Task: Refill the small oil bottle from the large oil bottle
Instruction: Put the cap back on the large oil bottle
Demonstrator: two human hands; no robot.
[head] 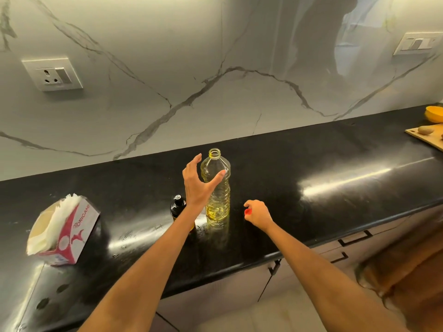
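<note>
The large oil bottle (217, 188) stands upright on the black desk (311, 200) with its top off, so the oil can come out. It looks less than half full of yellow oil. The left hand (196, 185) is beside it with its fingers (194, 161) spread wide apart and the thumb across the front, most likely getting ready to grab it; I cannot tell if it touches yet. The right hand (257, 213) is low over the desk, just right of the bottle, its fingers curled around a red cap (248, 212). The small oil bottle (178, 207) is dark, still has its cap on, and stands just left of the big one, partly hidden by the left arm.
</note>
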